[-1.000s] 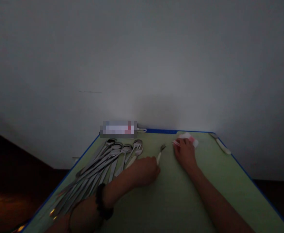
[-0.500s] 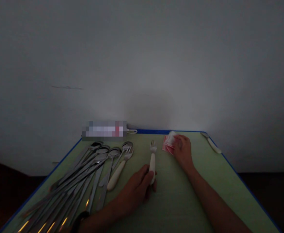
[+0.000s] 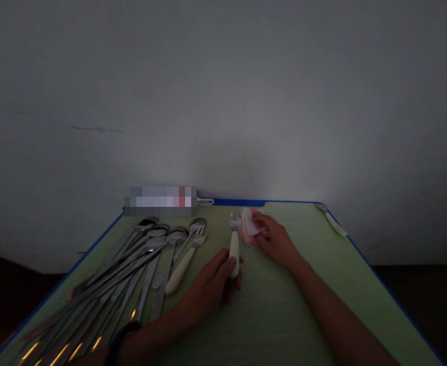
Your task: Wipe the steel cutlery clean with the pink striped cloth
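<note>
White plastic-looking handle in its grip, the left hand [image 3: 217, 277] held a fork [image 3: 234, 251] tilted up above the middle of the pale green worktop [image 3: 261, 315], the fingers wrapped round the handle. Pinched in the right hand's [image 3: 276, 241] grip was a pink-and-white cloth [image 3: 248, 226], right by the fork's head; whether the two touched could not be told. The work seemed part-way through: this fork was in hand, one white-handled utensil [image 3: 335, 223] lay apart at the far right edge, and a second fork [image 3: 179, 272] lay beside many long-handled spoons [image 3: 177, 235] heaped on the left. Which of those were finished and which left, the view did not settle. Blurring covered a box-like thing [image 3: 162, 201] at the back, hiding any label; no brand or writing could be read anywhere.
</note>
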`<state>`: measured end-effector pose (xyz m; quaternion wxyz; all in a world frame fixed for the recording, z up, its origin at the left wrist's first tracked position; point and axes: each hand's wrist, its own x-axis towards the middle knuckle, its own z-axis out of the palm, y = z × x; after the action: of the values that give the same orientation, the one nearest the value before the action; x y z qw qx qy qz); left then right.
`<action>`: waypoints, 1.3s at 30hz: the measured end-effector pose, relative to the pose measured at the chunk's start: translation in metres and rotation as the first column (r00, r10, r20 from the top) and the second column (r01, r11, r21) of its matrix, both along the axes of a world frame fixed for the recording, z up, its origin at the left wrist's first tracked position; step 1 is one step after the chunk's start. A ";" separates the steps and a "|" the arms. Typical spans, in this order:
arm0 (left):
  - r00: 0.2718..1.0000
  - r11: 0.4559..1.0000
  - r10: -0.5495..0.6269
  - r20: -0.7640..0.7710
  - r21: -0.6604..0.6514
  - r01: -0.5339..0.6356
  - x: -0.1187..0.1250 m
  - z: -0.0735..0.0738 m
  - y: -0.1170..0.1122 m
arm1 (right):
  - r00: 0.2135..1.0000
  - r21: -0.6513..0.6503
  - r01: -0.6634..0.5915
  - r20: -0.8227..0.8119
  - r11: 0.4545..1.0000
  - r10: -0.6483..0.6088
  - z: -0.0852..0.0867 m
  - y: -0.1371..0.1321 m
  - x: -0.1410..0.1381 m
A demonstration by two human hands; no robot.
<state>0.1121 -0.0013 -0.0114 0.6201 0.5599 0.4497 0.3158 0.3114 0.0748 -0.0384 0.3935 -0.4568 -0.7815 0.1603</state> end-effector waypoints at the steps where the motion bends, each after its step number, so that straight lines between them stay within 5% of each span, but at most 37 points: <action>1: 1.000 1.000 0.005 0.001 0.005 -0.005 0.000 0.001 0.000 | 1.000 0.000 -0.016 -0.022 1.000 0.016 0.000 0.000 0.000; 11: 0.995 0.997 0.073 0.070 -0.001 -0.073 -0.001 -0.003 0.006 | 0.997 0.064 -0.073 0.041 0.995 0.071 0.002 -0.003 0.001; 19: 0.993 0.997 0.073 0.093 -0.029 -0.071 0.000 -0.002 0.005 | 0.992 0.044 0.124 0.006 0.991 -0.124 -0.004 0.003 -0.003; 23: 0.992 0.997 0.076 0.098 -0.021 -0.074 0.000 -0.002 0.005 | 0.964 -0.061 0.197 -0.170 0.978 -0.205 -0.002 0.005 0.002; 28: 0.992 0.998 0.055 0.118 -0.028 -0.052 -0.001 -0.007 0.006 | 0.778 -0.317 0.111 -0.562 0.942 -0.281 -0.005 0.012 0.011; 31: 0.994 0.999 0.037 0.100 -0.023 -0.035 -0.002 -0.007 0.006 | 0.545 -0.429 -0.076 -0.774 0.900 -0.323 -0.004 0.017 0.019; 35: 0.996 1.000 -0.012 0.085 -0.014 0.013 -0.003 -0.005 0.004 | 0.268 -0.418 -0.296 -0.899 0.859 -0.345 0.000 0.021 0.032; 39: 0.996 0.998 -0.065 0.063 0.007 0.065 -0.004 -0.005 0.003 | 0.247 -0.344 -0.392 -0.933 0.853 -0.262 0.002 0.019 0.034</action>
<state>0.1083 0.0013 -0.0160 0.6426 0.5653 0.4110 0.3140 0.3459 0.0937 -0.0360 0.6416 -0.3124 -0.3168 0.6248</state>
